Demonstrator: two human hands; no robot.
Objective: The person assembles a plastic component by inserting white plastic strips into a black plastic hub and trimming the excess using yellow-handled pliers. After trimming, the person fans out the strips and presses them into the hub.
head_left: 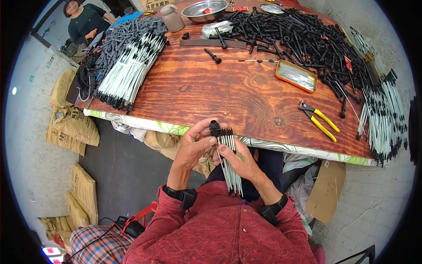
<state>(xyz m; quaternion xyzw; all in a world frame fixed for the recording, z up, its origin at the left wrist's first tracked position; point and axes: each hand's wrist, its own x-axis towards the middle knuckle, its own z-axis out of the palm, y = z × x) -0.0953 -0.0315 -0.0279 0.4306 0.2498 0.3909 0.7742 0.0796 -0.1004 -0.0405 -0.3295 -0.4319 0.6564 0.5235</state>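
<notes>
Just off the table's near edge, my left hand [190, 152] is closed, its thumb and fingers pinching a black ribbed plastic part [214, 126] with a round top. My right hand [247, 165] is closed around a bundle of thin white rods [233, 176] with black tips. Their upper black ends stand close beside the plastic part, and the lower ends hang down over my lap. Whether a rod is joined to the black part I cannot tell, as the fingers cover that spot.
On the wooden table [189, 97] lie yellow-handled pliers [323, 122], an orange-rimmed tin of thin metal pins [296, 77], and a heap of black plastic parts [285, 35]. White rod bundles [132, 72] lie left, others [387, 119] right. A person [88, 22] is at far left.
</notes>
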